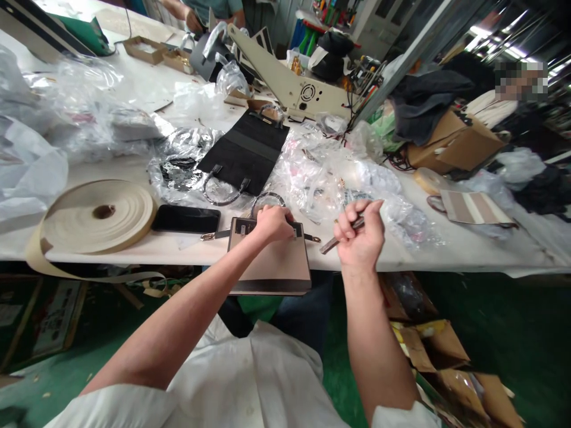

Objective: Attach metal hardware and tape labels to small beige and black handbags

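A beige handbag (272, 263) with dark trim lies at the front edge of the table, its lower part jutting over the edge. My left hand (273, 223) is closed over its upper edge near the right handle fitting; what the fingertips pinch is hidden. Behind this hand stands a dark curved handle (263, 197). Short straps with metal clasps stick out on both sides. To the right, apart from the bag, my right hand (362, 233) wraps round a short dark metal tool (330, 245), its narrow end pointing down and left. Its exact kind is unclear.
Left of the bag lie a black phone (185, 219) and a large roll of beige tape (120, 208). Beyond are a black bag piece (250, 148), plastic wrapping (312, 166) and a cream machine (289, 83). A striped bag (475, 208) lies right. Another person's hand (193, 21) shows behind.
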A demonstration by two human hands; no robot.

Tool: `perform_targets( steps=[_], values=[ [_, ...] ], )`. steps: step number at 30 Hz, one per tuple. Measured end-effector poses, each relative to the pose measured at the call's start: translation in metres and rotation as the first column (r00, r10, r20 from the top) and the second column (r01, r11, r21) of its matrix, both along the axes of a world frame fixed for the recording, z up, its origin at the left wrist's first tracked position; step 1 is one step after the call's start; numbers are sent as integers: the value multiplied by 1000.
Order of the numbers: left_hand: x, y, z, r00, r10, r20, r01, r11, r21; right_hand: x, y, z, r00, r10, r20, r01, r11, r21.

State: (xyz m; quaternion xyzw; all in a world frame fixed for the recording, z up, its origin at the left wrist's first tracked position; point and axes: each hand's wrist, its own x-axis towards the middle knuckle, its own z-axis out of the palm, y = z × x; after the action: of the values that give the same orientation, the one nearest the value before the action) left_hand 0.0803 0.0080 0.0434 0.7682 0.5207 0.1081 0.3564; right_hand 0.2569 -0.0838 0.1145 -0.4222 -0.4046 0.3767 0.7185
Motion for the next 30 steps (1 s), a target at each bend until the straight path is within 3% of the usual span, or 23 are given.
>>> perform_targets(
  steps=[2,6,12,18,25,30],
  values=[
    [0,0,-1,1000,-5,13,5,1000,17,-25,14,-6,998,0,61,1,1000,-17],
    [-1,-2,-1,999,-15,29,14,1000,27,-51,30,-24,976,-122,182,122,992,9],
    [-5,-2,1,998,-25,64,24,1000,17,-58,37,-38,968,-126,216,135,991,-26],
    [-7,-1,-4,994,-67,84,66,998,12,-64,27,-48,918,-156,364,198,977,-80],
    [-3,-4,-3,997,-39,65,38,999,9,-62,24,-46,911,-179,371,220,973,-73],
    [1,-5,-5,998,12,57,-14,999,39,-50,35,-33,971,-194,140,208,973,-95]
  ],
)
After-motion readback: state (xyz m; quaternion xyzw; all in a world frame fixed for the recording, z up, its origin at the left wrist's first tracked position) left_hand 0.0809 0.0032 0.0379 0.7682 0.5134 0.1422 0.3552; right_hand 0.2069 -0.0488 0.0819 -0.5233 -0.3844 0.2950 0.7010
